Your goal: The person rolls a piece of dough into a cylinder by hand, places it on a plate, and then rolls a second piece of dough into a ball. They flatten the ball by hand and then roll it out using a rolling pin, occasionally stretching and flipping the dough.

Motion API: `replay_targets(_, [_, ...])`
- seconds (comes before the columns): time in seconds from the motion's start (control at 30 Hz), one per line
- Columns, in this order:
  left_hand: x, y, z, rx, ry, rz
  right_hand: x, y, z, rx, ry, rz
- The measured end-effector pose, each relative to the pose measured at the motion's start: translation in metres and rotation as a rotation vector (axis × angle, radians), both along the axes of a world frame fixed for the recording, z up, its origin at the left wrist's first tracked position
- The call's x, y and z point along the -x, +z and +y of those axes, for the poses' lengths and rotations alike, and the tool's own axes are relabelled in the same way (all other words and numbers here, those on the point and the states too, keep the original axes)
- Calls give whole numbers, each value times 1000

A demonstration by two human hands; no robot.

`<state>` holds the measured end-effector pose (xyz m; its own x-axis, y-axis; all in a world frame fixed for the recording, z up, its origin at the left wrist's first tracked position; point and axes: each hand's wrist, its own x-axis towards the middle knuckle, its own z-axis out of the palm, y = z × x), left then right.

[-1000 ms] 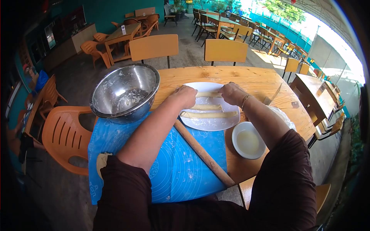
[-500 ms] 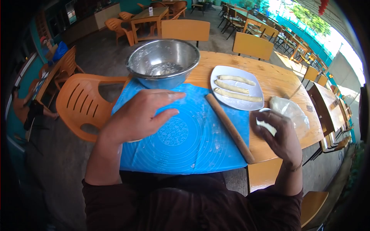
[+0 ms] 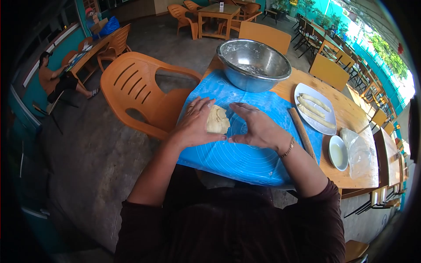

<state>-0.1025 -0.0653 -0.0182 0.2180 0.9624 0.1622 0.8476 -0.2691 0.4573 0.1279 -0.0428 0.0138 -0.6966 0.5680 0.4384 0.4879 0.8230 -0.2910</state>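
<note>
A pale lump of dough (image 3: 218, 120) rests on the left part of the blue silicone mat (image 3: 228, 164). My left hand (image 3: 191, 125) cups its left side, fingers along the far edge and thumb across the near edge. Just to the right of the dough, my right hand (image 3: 261, 129) is curved with thumb and fingers apart, holding nothing. A wooden rolling pin (image 3: 302, 133) lies across the mat's right side. Beyond the mat's far edge, a steel mixing bowl (image 3: 254, 79) shows white floury residue inside.
On the wooden table, a white plate (image 3: 326, 129) carries three dough strips (image 3: 313, 102). A small white bowl (image 3: 338, 153) with pale liquid stands beside a clear plastic bag (image 3: 360, 153). An orange chair (image 3: 131, 83) adjoins the table's left side. A person (image 3: 55, 79) sits farther left.
My view has swung left. My right hand has moved from the small white bowl to beside the dough. My left hand has come down around the dough, which was mostly hidden before.
</note>
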Motion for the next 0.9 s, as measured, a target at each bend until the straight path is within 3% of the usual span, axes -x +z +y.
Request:
replay_targets(0.07, [4,1,8,144,-158,-135,25,-27,21,-14,-1,-12])
replay_targets(0.13, [6,-6,13,104,-183,-104,36,-19,32,-33,-4,-19])
replay_targets(0.2, [8,-13,12,70,-213,-74,39,-5,40,334,52,-210])
replay_targets(0.43, [5,-21,7,-90,-229,-26,42,-3,25,220,-38,-289])
replay_targets(0.5, [7,-27,9,-149,-213,-8,46,-3,21,211,-3,-118])
replay_targets(0.63, [19,-32,11,-216,-309,-70,50,-15,9,227,48,-174])
replay_targets(0.7, [23,-34,17,-226,-355,-114,44,-25,1,18,47,-161])
replay_targets(0.77, [23,-40,23,-273,-377,-145,45,-26,-4,12,15,-172])
replay_targets(0.8, [22,-34,23,-273,-380,-146,47,-25,-6,4,-23,-176])
replay_targets(0.87, [20,-20,19,35,-252,-386,54,-28,4,48,-58,-174])
replay_targets(0.9, [19,-20,19,30,-254,-384,58,-29,9,85,-86,-175])
